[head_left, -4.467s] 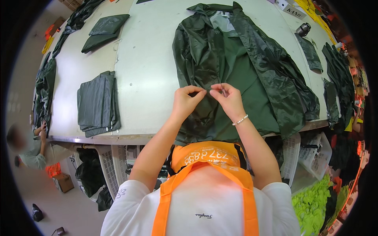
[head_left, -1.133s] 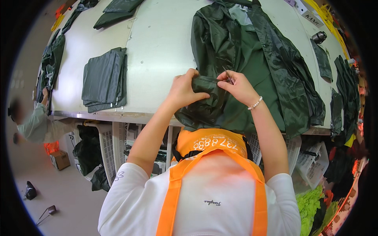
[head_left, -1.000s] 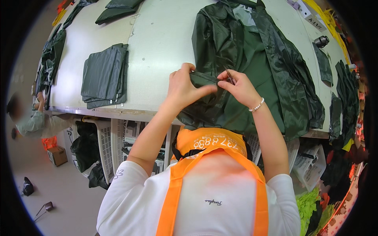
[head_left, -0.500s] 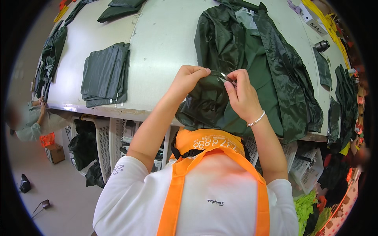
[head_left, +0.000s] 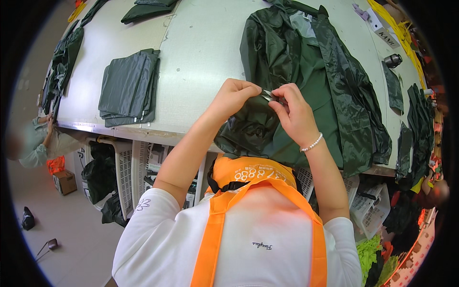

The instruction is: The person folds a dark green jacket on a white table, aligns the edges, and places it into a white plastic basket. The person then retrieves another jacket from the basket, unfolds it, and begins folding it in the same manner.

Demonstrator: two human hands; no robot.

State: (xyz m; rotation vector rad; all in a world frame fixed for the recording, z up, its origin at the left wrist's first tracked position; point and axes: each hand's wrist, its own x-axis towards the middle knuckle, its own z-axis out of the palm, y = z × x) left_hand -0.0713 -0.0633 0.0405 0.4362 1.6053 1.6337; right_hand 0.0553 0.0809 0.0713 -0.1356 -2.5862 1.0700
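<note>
A dark green rain jacket (head_left: pixel 313 95) of shiny fabric lies spread over the table's front edge before me. My left hand (head_left: pixel 237 93) is closed in a pinch on the jacket's edge, thumb and forefinger pressed together. In my right hand (head_left: pixel 292 107) is a small pair of metal thread snips (head_left: pixel 267 96). Their blades point left and reach the fabric right beside my left fingertips. The handle of the snips is mostly hidden in my right fingers.
Left on the pale table (head_left: pixel 201 48) is a stack of folded green garments (head_left: pixel 129 88). White plastic crates (head_left: pixel 125 177) stand under the table. A black bottle (head_left: pixel 393 60) and a white box (head_left: pixel 382 28) are at the far right. Another person's hands (head_left: pixel 48 120) are at the left edge.
The snips' blades have moved left and up to my left fingertips and look closer together. My left hand has shifted slightly right, still pinching the jacket.
</note>
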